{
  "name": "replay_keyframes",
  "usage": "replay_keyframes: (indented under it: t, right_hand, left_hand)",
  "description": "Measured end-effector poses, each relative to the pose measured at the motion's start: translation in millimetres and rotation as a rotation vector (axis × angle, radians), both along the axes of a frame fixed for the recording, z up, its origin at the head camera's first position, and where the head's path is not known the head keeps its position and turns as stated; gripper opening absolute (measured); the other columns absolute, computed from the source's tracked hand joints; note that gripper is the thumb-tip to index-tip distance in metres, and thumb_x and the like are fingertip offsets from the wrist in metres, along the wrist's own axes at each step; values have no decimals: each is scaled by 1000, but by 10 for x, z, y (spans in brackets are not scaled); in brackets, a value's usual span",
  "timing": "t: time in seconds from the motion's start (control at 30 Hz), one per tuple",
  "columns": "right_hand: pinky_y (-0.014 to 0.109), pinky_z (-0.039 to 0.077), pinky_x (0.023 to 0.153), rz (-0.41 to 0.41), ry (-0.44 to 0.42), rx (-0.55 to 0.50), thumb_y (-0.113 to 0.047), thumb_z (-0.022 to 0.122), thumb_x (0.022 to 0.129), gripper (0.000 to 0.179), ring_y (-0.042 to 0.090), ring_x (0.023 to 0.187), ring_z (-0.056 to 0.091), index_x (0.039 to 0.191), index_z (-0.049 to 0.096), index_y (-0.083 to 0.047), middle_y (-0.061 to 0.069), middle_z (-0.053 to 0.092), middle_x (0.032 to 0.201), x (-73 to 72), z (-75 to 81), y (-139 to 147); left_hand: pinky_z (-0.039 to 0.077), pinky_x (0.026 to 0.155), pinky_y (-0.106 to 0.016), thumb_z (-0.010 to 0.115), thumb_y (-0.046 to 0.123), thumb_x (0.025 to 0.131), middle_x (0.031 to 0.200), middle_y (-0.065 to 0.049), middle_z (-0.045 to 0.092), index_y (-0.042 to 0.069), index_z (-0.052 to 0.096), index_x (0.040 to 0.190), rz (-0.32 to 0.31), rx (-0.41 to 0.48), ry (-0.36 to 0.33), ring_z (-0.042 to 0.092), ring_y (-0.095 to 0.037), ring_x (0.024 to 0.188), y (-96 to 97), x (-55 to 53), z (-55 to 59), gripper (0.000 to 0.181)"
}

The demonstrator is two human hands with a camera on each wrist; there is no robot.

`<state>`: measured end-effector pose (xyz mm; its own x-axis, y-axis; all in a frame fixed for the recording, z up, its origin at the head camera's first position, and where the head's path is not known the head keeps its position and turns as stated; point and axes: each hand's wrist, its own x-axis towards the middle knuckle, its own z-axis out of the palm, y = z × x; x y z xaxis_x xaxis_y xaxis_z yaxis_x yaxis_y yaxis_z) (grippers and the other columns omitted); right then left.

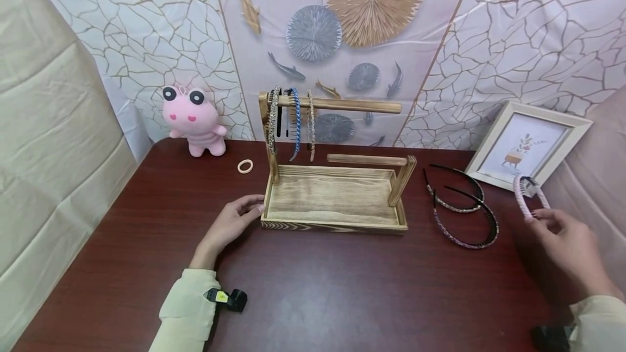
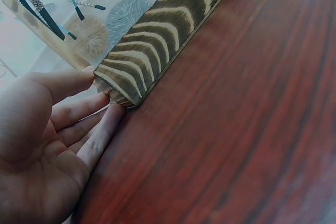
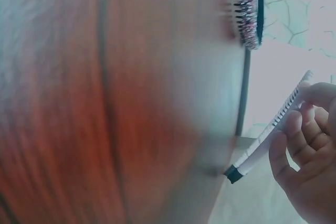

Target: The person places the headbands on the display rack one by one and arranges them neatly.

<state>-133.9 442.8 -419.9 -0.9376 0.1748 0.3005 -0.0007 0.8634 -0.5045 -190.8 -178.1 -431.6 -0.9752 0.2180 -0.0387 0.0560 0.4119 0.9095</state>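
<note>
A wooden stand (image 1: 337,227) has a shallow tray, a tall bar at the back left and a lower bar at the right. My left hand (image 1: 233,224) grips the tray's left end, thumb at the rim and fingers along the end wall. At the far right, my right hand (image 1: 567,240) pinches a pale pink headband (image 1: 521,200) with dark comb teeth, raised in front of the picture frame. Patterned headbands, including a blue one (image 1: 297,124), hang on the tall bar (image 1: 352,105). Two glittery headbands (image 1: 464,243) lie on the table right of the stand.
A pink plush toy (image 1: 193,118) stands at the back left, and a cream ring (image 1: 245,166) lies between it and the stand. The picture frame (image 1: 481,151) leans at the back right of the dark red table (image 1: 342,287). Cloth hangs behind and at both sides.
</note>
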Motion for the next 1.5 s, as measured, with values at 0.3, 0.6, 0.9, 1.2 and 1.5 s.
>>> replay_keyframes:
  t: [0.3,0.6,0.9,1.2,1.5]
  right_hand:
    - [15,33,57,0,99,-43,-17,65,95,23,-18,60,44,106,62,3,-41,46,70,1,240,-208]
    - [13,39,48,87,138,-146,-14,64,97,7,-18,59,56,101,60,-18,-38,57,68,-64,490,-566]
    - [6,43,57,165,156,-258,-7,64,95,15,-13,62,62,100,62,-21,-27,65,68,-197,616,-857]
    - [7,44,64,198,124,-373,-9,66,94,9,-7,66,67,101,63,-14,-15,72,68,-295,726,-1129]
    - [11,51,65,253,196,-446,-3,69,91,14,1,64,70,101,60,1,-9,71,73,-428,768,-1472]
  left_hand:
    - [43,98,-44,59,15,101,127,-22,64,-3,56,136,5,-8,2,60,-32,118,3,14,6,40]
    - [43,98,-44,59,15,101,126,-22,64,-3,55,136,-3,0,4,60,-32,118,10,3,6,40]
    - [43,99,-44,58,15,101,127,-23,64,-3,55,136,-5,1,8,60,-32,118,14,7,11,40]
    - [43,99,-45,59,18,101,128,-20,64,-1,55,137,11,-10,11,60,-31,119,-44,-94,-207,41]
    - [44,98,-40,62,28,99,127,-13,66,8,59,136,17,-10,13,61,-25,118,-103,-177,-372,42]
